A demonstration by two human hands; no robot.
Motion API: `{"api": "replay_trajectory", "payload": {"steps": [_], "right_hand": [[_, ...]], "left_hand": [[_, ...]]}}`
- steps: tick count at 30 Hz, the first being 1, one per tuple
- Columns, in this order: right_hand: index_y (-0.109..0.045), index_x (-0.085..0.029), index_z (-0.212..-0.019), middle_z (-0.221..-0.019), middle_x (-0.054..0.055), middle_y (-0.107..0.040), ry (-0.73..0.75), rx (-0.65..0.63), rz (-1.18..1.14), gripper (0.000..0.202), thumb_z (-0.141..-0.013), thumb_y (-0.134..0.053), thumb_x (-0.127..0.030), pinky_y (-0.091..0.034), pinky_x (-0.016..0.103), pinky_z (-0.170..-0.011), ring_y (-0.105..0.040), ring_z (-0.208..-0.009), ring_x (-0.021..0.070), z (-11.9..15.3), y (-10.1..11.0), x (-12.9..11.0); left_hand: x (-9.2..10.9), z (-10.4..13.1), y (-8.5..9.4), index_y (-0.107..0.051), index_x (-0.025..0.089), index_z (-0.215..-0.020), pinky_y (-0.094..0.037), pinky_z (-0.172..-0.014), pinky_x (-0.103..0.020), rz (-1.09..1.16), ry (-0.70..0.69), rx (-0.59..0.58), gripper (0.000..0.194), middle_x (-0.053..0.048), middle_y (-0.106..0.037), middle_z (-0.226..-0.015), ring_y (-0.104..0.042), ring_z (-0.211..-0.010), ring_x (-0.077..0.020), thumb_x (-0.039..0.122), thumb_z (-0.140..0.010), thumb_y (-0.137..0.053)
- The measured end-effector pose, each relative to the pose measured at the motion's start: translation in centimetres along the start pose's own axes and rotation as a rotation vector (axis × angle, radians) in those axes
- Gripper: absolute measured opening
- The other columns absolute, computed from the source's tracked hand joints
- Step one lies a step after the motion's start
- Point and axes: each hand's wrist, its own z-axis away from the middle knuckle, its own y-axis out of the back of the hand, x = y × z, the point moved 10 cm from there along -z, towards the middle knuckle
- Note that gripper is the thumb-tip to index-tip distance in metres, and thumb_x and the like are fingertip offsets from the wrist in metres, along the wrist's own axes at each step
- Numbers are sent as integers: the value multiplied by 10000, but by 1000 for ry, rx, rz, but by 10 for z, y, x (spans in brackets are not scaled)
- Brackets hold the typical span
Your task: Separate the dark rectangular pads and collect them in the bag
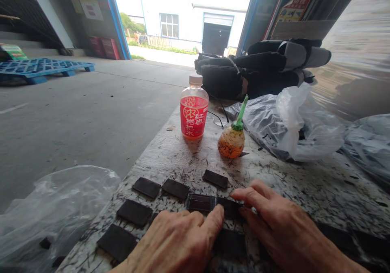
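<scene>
My left hand (179, 240) is closed, its fingers curled along the near edge of a flat black rectangular piece (201, 203) with a shiny dark surface. The thumb side presses where this piece meets another black rectangular piece (229, 207). That second piece sits between the thumb and fingers of my right hand (268, 216), which pinches its right end. The two pieces lie end to end on the tabletop. Several similar black pieces (146, 187) are spread to the left and behind; another black piece (230, 242) is partly hidden between my hands.
Behind the pieces stand a red-labelled drink bottle (194, 112) and a squeeze bottle (231, 143) with green spout and amber liquid. Crumpled clear plastic bags (289, 122) lie at right. Black scraps litter the worktable (158, 151). A blue pallet (45, 68) rests on the floor.
</scene>
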Motion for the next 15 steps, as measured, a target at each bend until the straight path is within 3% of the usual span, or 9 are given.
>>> {"api": "replay_trajectory", "payload": {"steps": [3, 6, 11, 15], "right_hand": [[-594, -227, -1052, -948, 66, -655, 167, 130, 206, 332, -881, -330, -121, -548, 313, -626, -663, -749, 187, 6, 10, -20], [-626, -259, -1044, -1019, -12, -700, 339, 266, 401, 375, -941, -276, -175, -498, 390, -754, -652, -859, 220, 17, 18, -41], [-592, -231, -1141, -1154, -65, -653, 469, 183, 609, 395, -948, -257, -150, -418, 363, -822, -604, -994, 188, 27, 12, -51], [-624, -234, -1084, -1111, -57, -676, 464, 235, 617, 414, -939, -252, -127, -419, 362, -804, -616, -968, 183, 34, 17, -48]], "left_hand": [[0, -1, 0, -478, 227, -1201, -465, -579, -228, 8, 4, -13, 435, -50, -684, -813, -647, -682, -176, 71, -814, -354], [1, -2, 1, -476, 219, -1203, -476, -600, -239, 22, 7, -21, 422, -62, -683, -833, -646, -692, -178, 84, -827, -339], [-1, -4, 0, -512, 222, -1148, -484, -609, -243, 16, 20, -50, 382, -69, -687, -852, -651, -704, -179, 98, -829, -343], [0, -3, 4, -551, 228, -1074, -484, -602, -228, 51, 8, 7, 359, -49, -692, -803, -653, -679, -167, 84, -793, -382]]}}
